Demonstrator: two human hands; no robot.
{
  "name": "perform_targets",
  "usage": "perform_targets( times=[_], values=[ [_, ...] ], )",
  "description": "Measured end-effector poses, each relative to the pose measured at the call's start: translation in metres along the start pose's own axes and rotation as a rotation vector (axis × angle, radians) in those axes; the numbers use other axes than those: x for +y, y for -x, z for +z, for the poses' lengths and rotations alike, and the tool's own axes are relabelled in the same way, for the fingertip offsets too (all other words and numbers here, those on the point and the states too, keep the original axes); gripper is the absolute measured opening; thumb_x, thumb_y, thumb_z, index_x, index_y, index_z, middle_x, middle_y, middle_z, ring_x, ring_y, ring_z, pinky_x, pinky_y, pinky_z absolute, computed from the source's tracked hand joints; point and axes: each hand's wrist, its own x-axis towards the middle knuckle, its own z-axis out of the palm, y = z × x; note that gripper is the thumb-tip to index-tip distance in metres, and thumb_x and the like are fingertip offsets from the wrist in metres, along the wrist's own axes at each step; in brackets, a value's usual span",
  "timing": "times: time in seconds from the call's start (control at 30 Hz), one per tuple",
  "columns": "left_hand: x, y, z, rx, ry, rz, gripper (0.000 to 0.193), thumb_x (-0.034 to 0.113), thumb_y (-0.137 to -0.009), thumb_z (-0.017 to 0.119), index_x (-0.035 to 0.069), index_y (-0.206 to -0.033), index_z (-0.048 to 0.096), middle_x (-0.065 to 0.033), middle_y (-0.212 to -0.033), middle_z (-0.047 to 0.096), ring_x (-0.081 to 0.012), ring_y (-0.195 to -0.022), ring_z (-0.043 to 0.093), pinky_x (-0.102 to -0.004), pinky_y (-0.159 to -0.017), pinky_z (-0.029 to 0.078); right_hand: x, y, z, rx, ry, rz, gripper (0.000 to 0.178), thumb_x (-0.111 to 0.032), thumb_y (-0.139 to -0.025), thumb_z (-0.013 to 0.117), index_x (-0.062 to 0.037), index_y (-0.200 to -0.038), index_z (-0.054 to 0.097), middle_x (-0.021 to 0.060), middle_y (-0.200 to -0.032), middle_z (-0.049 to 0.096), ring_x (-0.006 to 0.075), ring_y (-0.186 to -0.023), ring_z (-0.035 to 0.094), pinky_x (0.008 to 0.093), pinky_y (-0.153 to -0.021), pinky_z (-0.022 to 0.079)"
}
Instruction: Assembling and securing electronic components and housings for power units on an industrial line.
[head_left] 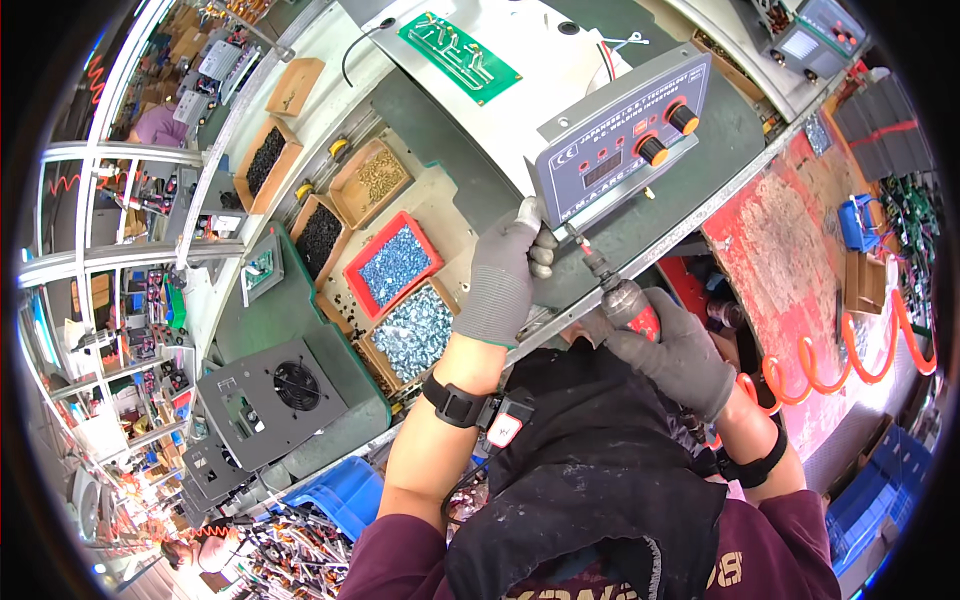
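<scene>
Reaching forward, left hand [505,268] at panel [625,140], fingers curled, grip unclear, right hand [685,355], fingers clamped on driver [622,300]

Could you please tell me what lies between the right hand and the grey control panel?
In the head view, the power screwdriver in the right hand spans that stretch, its bit near the lower left corner of the grey control panel.
</scene>
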Motion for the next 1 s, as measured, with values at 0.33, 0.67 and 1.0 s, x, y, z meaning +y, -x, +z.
perform_targets(
  times=[0.33, 0.67, 1.0],
  values=[
    [-0.026, 0.001, -0.045, 0.098, -0.157, -0.013, 0.039, 0.036, -0.100, 0.055, 0.000, -0.116, 0.059, -0.0051, -0.092, 0.062, -0.0116, -0.076, 0.057, -0.0262, -0.069, 0.049, 0.099, 0.012, -0.064, 0.265, -0.084, 0.067, 0.061, -0.045, -0.083, 0.076, -0.0039, -0.121, 0.051, 0.0086, -0.086, 0.061, 0.0154, -0.078, 0.059, 0.0326, -0.073, 0.050],
    [-0.176, -0.081, -0.145, 0.308, -1.172, 0.066, 0.049, 0.021, -0.080, 0.070, 0.001, -0.122, 0.055, -0.0201, -0.101, 0.067, -0.0350, -0.091, 0.066, -0.0415, -0.081, 0.051, 0.233, -0.046, -0.230, 0.657, 0.773, 0.573, 0.059, -0.049, -0.085, 0.064, -0.0058, -0.123, 0.049, 0.0264, -0.106, 0.065, 0.0450, -0.099, 0.062, 0.0512, -0.082, 0.048],
    [-0.092, -0.113, 0.002, 0.246, -1.201, -0.213, 0.051, 0.042, -0.079, 0.076, 0.000, -0.104, 0.061, -0.0209, -0.097, 0.069, -0.0384, -0.096, 0.066, -0.0451, -0.083, 0.052, 0.192, -0.085, -0.246, 0.700, 0.848, 0.206, 0.051, -0.037, -0.084, 0.067, -0.0092, -0.125, 0.054, 0.0196, -0.121, 0.053, 0.0401, -0.112, 0.050, 0.0496, -0.095, 0.042]
  ],
)
